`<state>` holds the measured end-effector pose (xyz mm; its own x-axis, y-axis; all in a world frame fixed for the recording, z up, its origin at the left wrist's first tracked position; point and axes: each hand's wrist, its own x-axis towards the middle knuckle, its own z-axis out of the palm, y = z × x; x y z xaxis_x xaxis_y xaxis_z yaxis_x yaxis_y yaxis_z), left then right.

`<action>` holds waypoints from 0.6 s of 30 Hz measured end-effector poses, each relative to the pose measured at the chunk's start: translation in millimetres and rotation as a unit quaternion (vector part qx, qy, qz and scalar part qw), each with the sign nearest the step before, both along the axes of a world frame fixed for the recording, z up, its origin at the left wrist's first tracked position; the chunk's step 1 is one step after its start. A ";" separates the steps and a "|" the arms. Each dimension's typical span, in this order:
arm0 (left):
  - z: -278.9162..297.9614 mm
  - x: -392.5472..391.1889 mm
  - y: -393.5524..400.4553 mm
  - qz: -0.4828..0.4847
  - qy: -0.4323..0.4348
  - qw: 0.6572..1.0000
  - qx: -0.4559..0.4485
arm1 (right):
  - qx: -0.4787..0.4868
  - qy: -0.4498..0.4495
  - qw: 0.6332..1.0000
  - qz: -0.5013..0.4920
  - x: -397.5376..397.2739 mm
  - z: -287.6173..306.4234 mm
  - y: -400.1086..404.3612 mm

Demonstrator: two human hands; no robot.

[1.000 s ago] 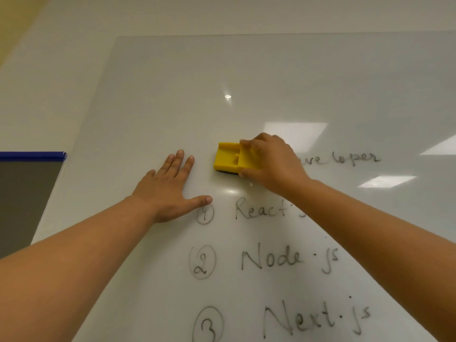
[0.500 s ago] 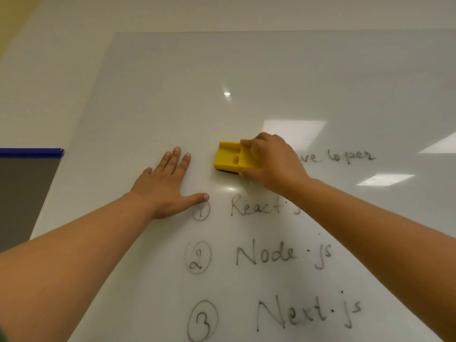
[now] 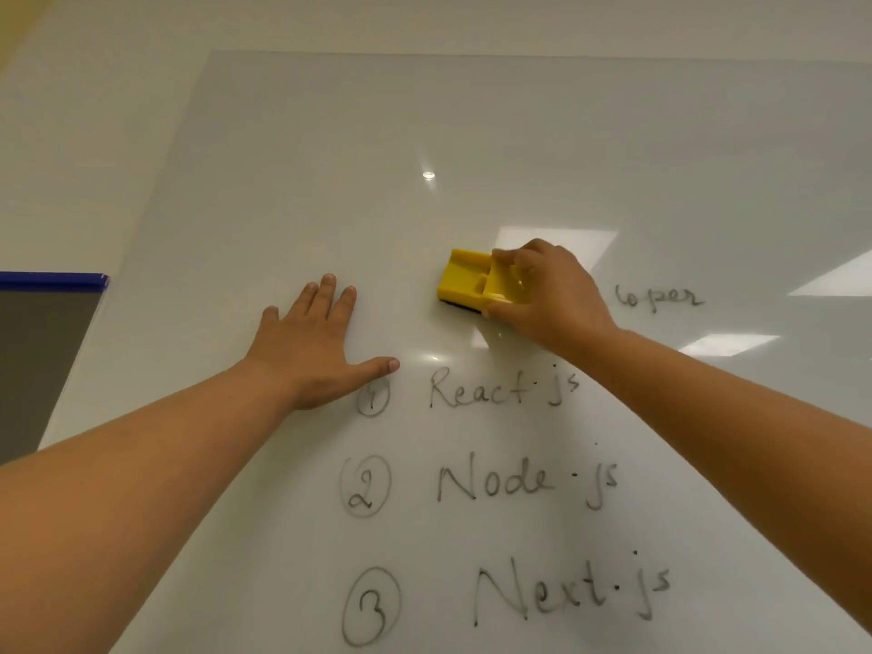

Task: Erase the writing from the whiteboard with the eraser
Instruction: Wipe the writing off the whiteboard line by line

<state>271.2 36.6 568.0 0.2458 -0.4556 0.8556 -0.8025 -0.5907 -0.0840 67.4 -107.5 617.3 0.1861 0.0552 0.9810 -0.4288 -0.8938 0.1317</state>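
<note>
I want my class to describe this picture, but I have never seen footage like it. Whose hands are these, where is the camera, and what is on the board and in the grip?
There is no machine here: a person wears a camera on the head, so you see their own two arms from above. The left hand lies flat and open on the whiteboard, steadying. The right hand holds a yellow eraser pressed to the board. Right of it, part of a word remains. Below stand three numbered lines: React.js, Node.js and Next.js.
</note>
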 end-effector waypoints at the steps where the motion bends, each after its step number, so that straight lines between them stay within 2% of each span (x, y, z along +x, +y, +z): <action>1: 2.9 -3.2 0.9 0.003 0.001 1.000 -0.006 | -0.008 0.016 1.000 -0.007 -5.6 -1.5 -1.0; 4: 13.7 -14.4 1.1 0.014 0.020 0.999 -0.034 | 0.001 0.013 0.999 -0.030 -20.1 7.0 -5.9; 7: 21.7 -30.1 -10.2 -0.008 0.086 0.995 -0.058 | 0.052 -0.079 0.995 -0.024 -18.2 18.2 -4.2; 9: 25.4 -43.0 -24.4 -0.037 0.104 0.992 -0.062 | 0.054 -0.118 0.991 -0.021 -8.2 11.7 -0.7; 12: 33.7 -61.0 -45.4 -0.066 0.084 0.992 -0.066 | 0.002 -0.104 0.995 -0.014 3.2 -10.5 -1.9; 15: 40.9 -72.3 -60.7 -0.087 0.104 0.989 -0.054 | -0.056 -0.070 0.996 -0.025 -8.7 -22.6 -14.7; 18: 37.0 -69.3 -67.8 -0.067 0.095 0.992 -0.039 | -0.056 -0.086 0.994 -0.041 -40.5 -15.4 -37.1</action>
